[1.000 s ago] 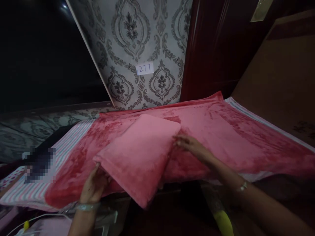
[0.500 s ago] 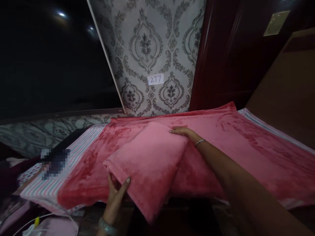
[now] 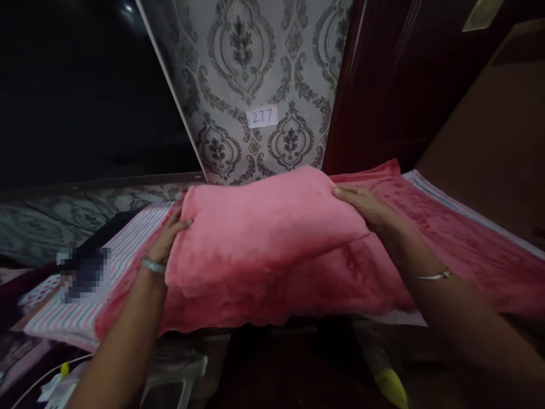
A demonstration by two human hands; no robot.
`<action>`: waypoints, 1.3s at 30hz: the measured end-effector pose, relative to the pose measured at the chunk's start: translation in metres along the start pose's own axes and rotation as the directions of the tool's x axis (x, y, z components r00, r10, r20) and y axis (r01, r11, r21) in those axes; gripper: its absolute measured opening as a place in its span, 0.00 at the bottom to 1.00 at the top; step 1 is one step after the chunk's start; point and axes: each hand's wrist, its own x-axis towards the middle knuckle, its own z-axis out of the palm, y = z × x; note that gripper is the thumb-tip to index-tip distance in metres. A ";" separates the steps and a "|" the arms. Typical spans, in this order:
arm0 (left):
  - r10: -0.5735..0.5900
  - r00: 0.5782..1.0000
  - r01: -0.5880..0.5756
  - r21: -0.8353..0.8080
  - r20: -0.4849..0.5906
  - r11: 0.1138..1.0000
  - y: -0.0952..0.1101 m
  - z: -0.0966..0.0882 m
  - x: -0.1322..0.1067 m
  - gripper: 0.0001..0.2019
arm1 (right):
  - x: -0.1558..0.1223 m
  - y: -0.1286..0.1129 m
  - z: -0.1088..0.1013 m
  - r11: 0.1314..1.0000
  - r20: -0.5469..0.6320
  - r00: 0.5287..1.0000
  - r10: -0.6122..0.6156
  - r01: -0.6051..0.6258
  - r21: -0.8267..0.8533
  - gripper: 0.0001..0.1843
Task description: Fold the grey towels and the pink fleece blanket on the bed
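A folded pink fleece blanket (image 3: pixel 264 221) is held up between my two hands in the head view. My left hand (image 3: pixel 169 233) grips its left edge, thumb on top and the other fingers mostly hidden behind the cloth. At the right end, my right hand (image 3: pixel 364 205) is closed on the upper corner, with its thumb showing on the near face. Behind and below lies a spread red-pink plush cloth (image 3: pixel 438 227), which the folded blanket partly covers.
A striped cloth (image 3: pixel 140 236) extends to the left, with a blurred-out patch on it. A large dark screen (image 3: pixel 85 102) stands behind on the left. Patterned wallpaper bears a paper label reading 277 (image 3: pixel 261 116). A brown panel (image 3: pixel 494 130) rises at the right.
The folded blanket has turned from a slanted position to lie more level and wide. My left hand has moved up and left; my right hand has shifted right along the cloth. The view has tilted slightly downward.
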 end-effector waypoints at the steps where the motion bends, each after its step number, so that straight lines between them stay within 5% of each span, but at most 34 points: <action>1: -0.044 0.998 0.043 0.025 0.041 0.999 -0.006 0.006 0.008 0.30 | -0.011 0.010 -0.002 1.000 -0.023 1.000 0.008 -0.008 -0.005 0.30; 5: -0.346 0.932 0.339 0.076 0.109 0.937 -0.050 0.031 0.011 0.25 | -0.045 0.078 0.003 0.976 -0.075 0.980 0.186 -0.193 -0.099 0.25; 9: -0.373 0.917 0.375 0.013 0.141 0.927 -0.078 0.028 -0.002 0.26 | -0.058 0.120 0.002 0.946 -0.126 0.958 0.257 -0.276 -0.169 0.20; 13: -0.240 0.971 0.239 0.088 0.003 0.967 -0.078 0.004 -0.024 0.28 | -0.068 0.117 -0.005 0.905 -0.199 0.968 0.150 -0.216 -0.367 0.19; 21: -0.082 0.995 0.058 0.328 0.060 0.943 -0.081 -0.005 -0.084 0.26 | -0.109 0.098 0.003 0.764 -0.234 0.971 0.044 -0.183 -0.619 0.28; 26: 0.015 0.999 -0.034 0.457 0.046 0.889 -0.092 0.000 -0.080 0.22 | -0.112 0.092 0.008 0.786 -0.231 0.972 0.038 -0.172 -0.594 0.32; 33: 0.024 1.000 -0.020 0.396 -0.005 0.918 -0.114 0.000 -0.079 0.21 | -0.108 0.105 0.017 0.920 -0.305 0.947 -0.105 -0.024 -0.392 0.30; 39: -0.055 0.989 -0.019 0.488 0.137 0.873 -0.107 -0.018 -0.078 0.27 | -0.114 0.131 0.002 0.880 -0.247 0.969 0.019 -0.134 -0.457 0.32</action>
